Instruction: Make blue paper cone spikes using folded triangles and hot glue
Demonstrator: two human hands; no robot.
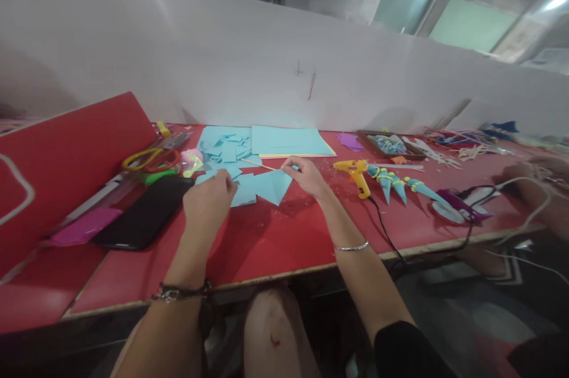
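Observation:
My right hand (303, 173) pinches the upper right corner of a light blue paper piece (274, 187), which lies over other blue sheets on the red table (275, 247). A thin stick (258, 163) points toward my right fingertips. My left hand (208, 197) is curled closed at the left edge of the blue pieces (243, 191); its fingertips are hidden, so anything between them cannot be made out. Behind lie a heap of small blue cuttings (229, 150) and a stack of larger blue sheets (288, 141).
A yellow glue gun (355, 175) with a black cord and blue cones (393, 185) lie right. A black phone (146, 212), scissors (151, 160) and a pink item (86, 226) are left. Another person's arm (542, 188) reaches in at the far right.

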